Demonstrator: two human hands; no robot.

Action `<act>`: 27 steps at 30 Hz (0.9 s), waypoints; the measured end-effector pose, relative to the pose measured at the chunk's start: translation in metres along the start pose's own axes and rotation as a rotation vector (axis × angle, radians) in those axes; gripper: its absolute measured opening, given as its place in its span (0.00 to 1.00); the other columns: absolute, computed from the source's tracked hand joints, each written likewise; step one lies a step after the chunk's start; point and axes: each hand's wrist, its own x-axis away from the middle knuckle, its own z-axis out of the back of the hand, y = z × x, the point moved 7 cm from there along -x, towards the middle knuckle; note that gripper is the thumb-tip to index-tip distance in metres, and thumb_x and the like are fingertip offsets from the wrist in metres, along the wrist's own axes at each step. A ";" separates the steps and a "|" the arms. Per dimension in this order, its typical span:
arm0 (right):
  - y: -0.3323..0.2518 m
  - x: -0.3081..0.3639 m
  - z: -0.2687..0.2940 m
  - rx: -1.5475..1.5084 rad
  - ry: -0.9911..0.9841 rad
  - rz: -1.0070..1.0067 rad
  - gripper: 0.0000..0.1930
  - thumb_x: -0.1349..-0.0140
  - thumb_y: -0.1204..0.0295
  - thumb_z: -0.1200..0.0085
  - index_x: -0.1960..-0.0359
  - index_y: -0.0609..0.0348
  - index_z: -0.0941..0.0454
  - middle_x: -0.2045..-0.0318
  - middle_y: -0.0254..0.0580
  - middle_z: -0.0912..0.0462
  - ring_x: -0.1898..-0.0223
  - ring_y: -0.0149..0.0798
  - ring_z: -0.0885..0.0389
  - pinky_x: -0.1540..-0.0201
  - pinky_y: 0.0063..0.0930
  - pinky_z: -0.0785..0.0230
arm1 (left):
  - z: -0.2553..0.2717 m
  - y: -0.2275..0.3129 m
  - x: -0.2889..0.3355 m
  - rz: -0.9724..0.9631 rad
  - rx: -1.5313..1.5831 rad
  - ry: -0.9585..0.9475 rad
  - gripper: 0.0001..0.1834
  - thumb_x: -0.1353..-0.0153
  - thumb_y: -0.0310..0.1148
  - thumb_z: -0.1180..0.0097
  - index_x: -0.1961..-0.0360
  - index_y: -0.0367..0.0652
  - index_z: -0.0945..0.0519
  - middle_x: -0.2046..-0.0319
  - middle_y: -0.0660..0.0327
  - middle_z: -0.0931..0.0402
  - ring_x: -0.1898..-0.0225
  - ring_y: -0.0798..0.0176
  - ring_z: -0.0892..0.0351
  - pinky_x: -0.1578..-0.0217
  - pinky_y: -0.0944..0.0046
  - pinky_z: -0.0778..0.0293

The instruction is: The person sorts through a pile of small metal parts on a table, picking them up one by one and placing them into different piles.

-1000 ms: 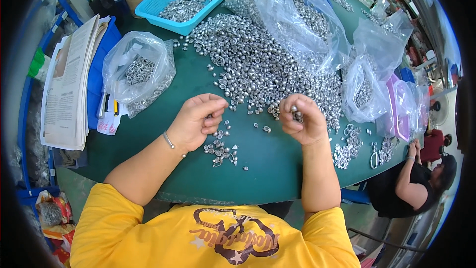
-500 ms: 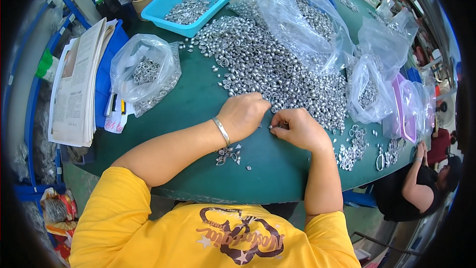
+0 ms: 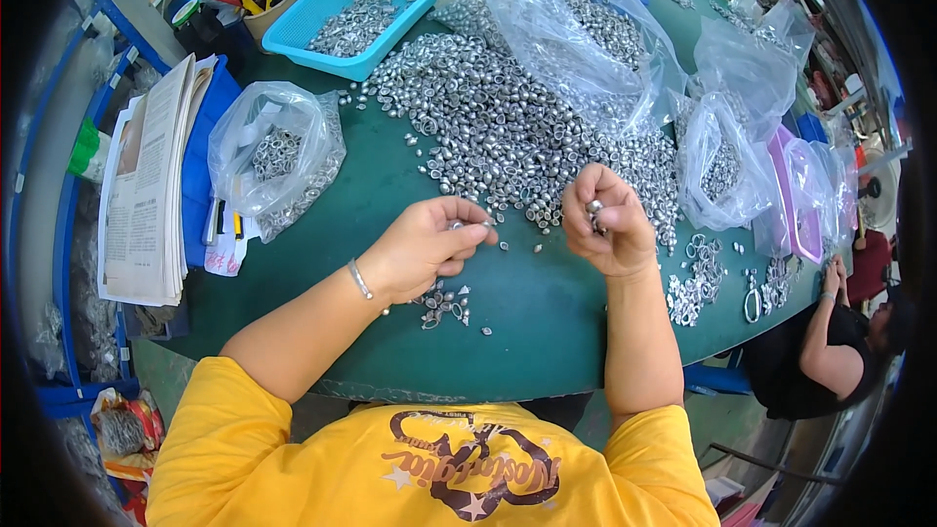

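My left hand [image 3: 422, 249] is above the green table top, its fingers closed around small silver metal pieces [image 3: 457, 225]. To its right, my right hand [image 3: 620, 234] is raised with the palm partly turned up. Its thumb and fingers pinch a shiny rounded metal piece [image 3: 594, 209]. Just beyond both hands spreads a large pile of small silver oval pieces [image 3: 508, 127]. A few loose ones lie on the table between the hands. Nearer to me, below the left hand, sits a small cluster of metal pieces [image 3: 444, 305].
A blue basket [image 3: 283, 47] of pieces stands at the far left, near a plastic bag [image 3: 312, 151] and stacked papers [image 3: 146, 176]. At right are a metal-filled bag [image 3: 717, 205], small metal heaps [image 3: 695, 288] and a purple tray [image 3: 805, 224]. Another person [image 3: 830, 351] sits further right.
My hands have moved apart from their close position at the pile's edge. The left drew back to the left; the right turned up and now shows a metal piece in its fingers.
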 end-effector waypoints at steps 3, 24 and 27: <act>0.002 0.003 0.028 0.412 0.398 -0.092 0.04 0.46 0.74 0.46 0.73 0.63 0.24 0.83 0.38 0.25 0.88 0.23 0.38 0.86 0.17 0.46 | 0.007 -0.002 0.009 -0.037 0.048 0.020 0.06 0.41 0.22 0.49 0.62 0.35 0.27 0.68 0.57 0.26 0.79 0.77 0.39 0.81 0.79 0.41; 0.015 -0.008 -0.013 1.394 0.169 0.048 0.04 0.49 0.78 0.43 0.70 0.62 0.20 0.76 0.41 0.20 0.75 0.33 0.22 0.71 0.24 0.31 | 0.016 0.003 0.011 -0.105 0.341 -0.092 0.08 0.46 0.21 0.55 0.65 0.36 0.25 0.68 0.57 0.27 0.78 0.73 0.38 0.83 0.78 0.41; 0.016 -0.006 -0.024 1.469 0.057 -0.006 0.04 0.50 0.77 0.43 0.71 0.62 0.21 0.76 0.46 0.20 0.74 0.42 0.20 0.70 0.29 0.29 | 0.019 0.009 0.015 -0.106 0.440 -0.044 0.07 0.48 0.26 0.56 0.69 0.39 0.26 0.71 0.58 0.31 0.77 0.71 0.37 0.85 0.78 0.42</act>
